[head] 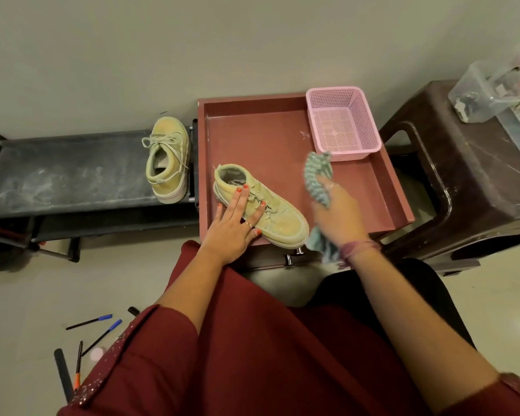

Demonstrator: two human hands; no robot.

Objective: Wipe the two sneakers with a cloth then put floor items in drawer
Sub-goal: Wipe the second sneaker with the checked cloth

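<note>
Over the open drawer (385, 187), left hand (237, 226) is pressing flat-fingered on the sneaker (270, 211), right hand (339, 214) is gripping the cloth (317, 175), and a hard swipe could be shoving the shoe off the front edge.

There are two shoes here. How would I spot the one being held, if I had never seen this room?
Find the open reddish-brown drawer with the pink basket in its far corner. The held sneaker lies in the drawer's near left part, with the left hand resting flat on its laces. Its twin, the other sneaker, sits untouched on the dark rack to the left.
</note>
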